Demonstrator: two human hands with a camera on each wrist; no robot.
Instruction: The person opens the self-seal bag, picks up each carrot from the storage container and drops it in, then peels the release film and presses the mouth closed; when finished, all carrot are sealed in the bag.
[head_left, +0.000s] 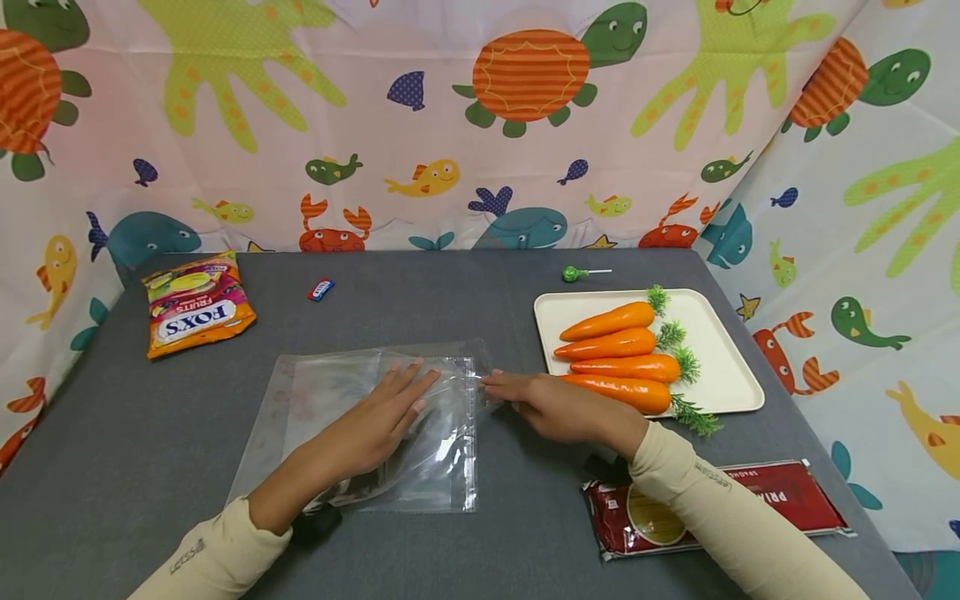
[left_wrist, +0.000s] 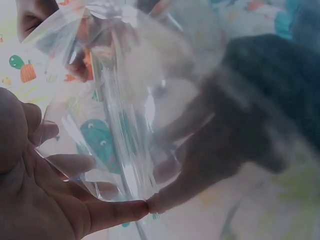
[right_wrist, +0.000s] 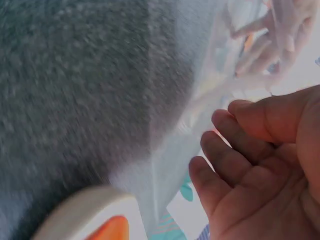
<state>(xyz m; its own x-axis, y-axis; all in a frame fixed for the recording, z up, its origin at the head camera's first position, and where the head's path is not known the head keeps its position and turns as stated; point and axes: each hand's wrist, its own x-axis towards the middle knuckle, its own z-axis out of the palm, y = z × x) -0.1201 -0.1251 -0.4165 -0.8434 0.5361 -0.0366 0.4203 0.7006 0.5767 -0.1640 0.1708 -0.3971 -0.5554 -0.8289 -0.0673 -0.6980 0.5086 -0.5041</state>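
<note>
A clear plastic bag [head_left: 375, 425] lies on a dark grey counter [head_left: 465, 533] beside four orange carrots [head_left: 618, 358] with green tops on a cream tray [head_left: 720, 350]. Nearby are an orange candy packet [head_left: 197, 304], a dark red packet [head_left: 780, 504] and a green lollipop [head_left: 573, 273]; cream sleeves [head_left: 720, 508] show.

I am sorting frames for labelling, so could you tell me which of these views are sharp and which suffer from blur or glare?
Head view: sharp and evenly lit, with slight glare on the plastic bag. Left wrist view: bag close, blurred and streaked with reflections; left hand fairly clear. Right wrist view: table and bag soft, right hand sharper.
</note>
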